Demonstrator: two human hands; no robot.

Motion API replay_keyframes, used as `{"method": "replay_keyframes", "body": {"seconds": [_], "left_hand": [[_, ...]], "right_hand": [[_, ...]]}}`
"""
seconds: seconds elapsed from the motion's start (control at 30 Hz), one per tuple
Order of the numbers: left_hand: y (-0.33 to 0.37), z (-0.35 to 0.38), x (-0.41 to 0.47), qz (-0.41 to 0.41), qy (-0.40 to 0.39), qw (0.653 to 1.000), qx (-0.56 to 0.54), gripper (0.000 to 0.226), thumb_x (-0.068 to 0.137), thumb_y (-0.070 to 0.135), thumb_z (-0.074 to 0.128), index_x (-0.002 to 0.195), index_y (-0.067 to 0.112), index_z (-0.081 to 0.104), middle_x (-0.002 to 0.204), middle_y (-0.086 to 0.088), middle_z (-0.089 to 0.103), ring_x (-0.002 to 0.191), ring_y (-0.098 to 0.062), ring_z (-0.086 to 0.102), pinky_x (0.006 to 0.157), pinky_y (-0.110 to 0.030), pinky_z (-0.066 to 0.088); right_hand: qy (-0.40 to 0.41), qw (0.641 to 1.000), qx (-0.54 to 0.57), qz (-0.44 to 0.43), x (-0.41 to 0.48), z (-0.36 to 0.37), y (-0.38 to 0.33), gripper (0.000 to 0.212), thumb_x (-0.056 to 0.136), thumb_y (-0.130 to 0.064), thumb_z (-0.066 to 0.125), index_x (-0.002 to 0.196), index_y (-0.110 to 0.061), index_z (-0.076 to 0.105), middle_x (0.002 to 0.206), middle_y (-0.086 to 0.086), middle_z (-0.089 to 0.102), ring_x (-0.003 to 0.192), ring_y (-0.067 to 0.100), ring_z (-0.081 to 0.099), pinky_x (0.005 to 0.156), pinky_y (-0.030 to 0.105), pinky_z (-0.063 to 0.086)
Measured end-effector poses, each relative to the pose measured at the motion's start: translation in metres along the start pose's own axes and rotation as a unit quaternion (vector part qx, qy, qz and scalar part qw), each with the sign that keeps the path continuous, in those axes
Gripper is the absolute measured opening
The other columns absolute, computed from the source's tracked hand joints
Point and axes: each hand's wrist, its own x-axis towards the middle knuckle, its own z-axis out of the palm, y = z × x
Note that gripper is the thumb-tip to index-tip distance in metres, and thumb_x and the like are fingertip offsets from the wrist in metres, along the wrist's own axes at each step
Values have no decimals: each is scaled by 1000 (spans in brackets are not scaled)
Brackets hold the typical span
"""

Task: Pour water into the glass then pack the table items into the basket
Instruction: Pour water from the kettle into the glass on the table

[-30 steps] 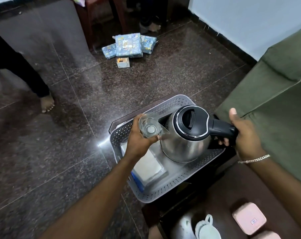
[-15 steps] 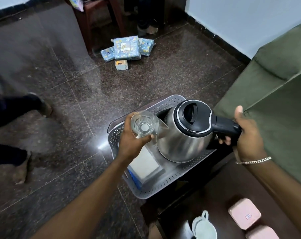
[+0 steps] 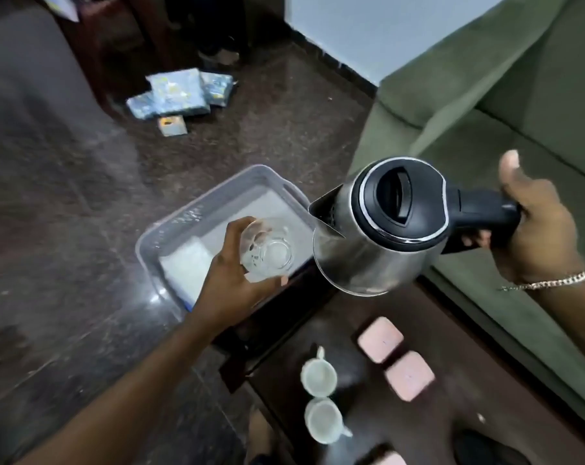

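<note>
A: Since the frame half a second back, the kettle [image 3: 375, 236] is sitting further right and higher over the basket [image 3: 170, 226], its spout is no longer pressed against the glass [image 3: 267, 251], and the passer-by's legs are gone from the left of the floor.

B: What are the hands doing?

A: I'm seeing the right hand [image 3: 532, 229] wrapping the black handle, thumb sticking up, a chain bracelet [image 3: 549, 281] on the wrist. The left hand [image 3: 237, 283] is closing its fingers around the glass from the side.

B: Where is the glass?

A: It's hanging in the air over the near edge of the grey basket, just left of the spout, mouth tipped toward the camera. I can't tell whether water is in it; the frame is blurring.

B: Anything in the basket?

A: A white box [image 3: 187, 266] is lying inside, at its left end.

B: And the table?

A: On the dark table [image 3: 452, 337] two white cups [image 3: 319, 375] are standing one behind the other, with pink square containers [image 3: 380, 338] just to their right. A green sofa [image 3: 502, 95] is filling the right side.
</note>
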Motion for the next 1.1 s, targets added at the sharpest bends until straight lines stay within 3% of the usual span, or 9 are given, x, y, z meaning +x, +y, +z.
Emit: {"method": "replay_keyframes", "body": {"seconds": [0.07, 0.1, 0.2, 0.37, 0.47, 0.67, 0.73, 0.87, 1.1], "left_hand": [[12, 30, -21, 3, -27, 1000, 4, 88, 63, 38, 93, 132, 45, 39, 118, 23, 67, 106, -1, 68, 79, -10, 52], [16, 47, -32, 9, -46, 999, -1, 87, 63, 36, 92, 133, 43, 40, 117, 19, 67, 106, -5, 69, 82, -16, 54], [25, 101, -69, 35, -96, 994, -29, 87, 63, 19, 95, 133, 32, 45, 122, 15, 63, 113, -10, 66, 94, -24, 52], [24, 183, -130, 16, -154, 985, -74, 88, 62, -1, 91, 136, 23, 50, 129, 14, 61, 124, -13, 61, 101, -16, 44], [19, 224, -162, 7, -183, 981, -67, 84, 64, 0, 86, 135, 26, 50, 128, 14, 60, 123, -13, 60, 103, -23, 47], [5, 283, -211, -49, -228, 972, -30, 78, 65, 10, 80, 134, 29, 48, 127, 11, 59, 118, -8, 60, 102, -34, 50], [0, 298, -223, -61, -237, 969, -13, 79, 68, 12, 79, 137, 30, 46, 130, 11, 58, 119, -10, 59, 102, -36, 50], [-7, 320, -237, -72, -234, 969, 17, 78, 69, 12, 79, 136, 30, 44, 132, 10, 57, 122, -14, 59, 102, -36, 49], [-18, 340, -238, -72, -231, 969, 56, 82, 68, 7, 78, 140, 26, 43, 136, 7, 56, 124, -21, 58, 102, -40, 50]], "right_hand": [[15, 999, -38, -8, -13, -34, -6, 100, 85, -73, 57, 64, 25, 46, 50, 41, 43, 41, 54, 40, 42, 58, 37], [23, 998, -61, -13, -21, -52, -7, 89, 88, -71, 55, 55, 12, 53, 46, 35, 46, 38, 51, 41, 41, 55, 38], [55, 993, -107, -8, -45, -101, -13, 77, 90, -70, 54, 41, -11, 48, 33, 3, 43, 29, 27, 41, 40, 31, 34], [10, 982, -190, -13, -84, -167, -5, 77, 94, -66, 49, 48, -5, 57, 33, 6, 47, 27, 11, 44, 37, 10, 35], [-26, 960, -279, -17, -103, -197, 3, 88, 99, -64, 43, 55, 12, 55, 45, 20, 51, 32, 10, 42, 39, 14, 34], [-79, 918, -389, -18, -139, -223, 20, 89, 99, -65, 41, 50, 9, 43, 46, 30, 36, 44, 21, 32, 47, 47, 28], [-90, 901, -425, -18, -150, -226, 27, 87, 99, -63, 41, 49, 8, 42, 45, 28, 34, 45, 18, 30, 49, 47, 30], [-111, 875, -470, -35, -167, -227, 36, 73, 100, -56, 43, 44, -12, 25, 43, -4, 18, 43, 11, 16, 42, 29, 20], [-144, 816, -556, -58, -183, -227, 63, 74, 100, -61, 35, 44, -14, 27, 38, 5, 26, 40, 27, 27, 45, 42, 34]]}}
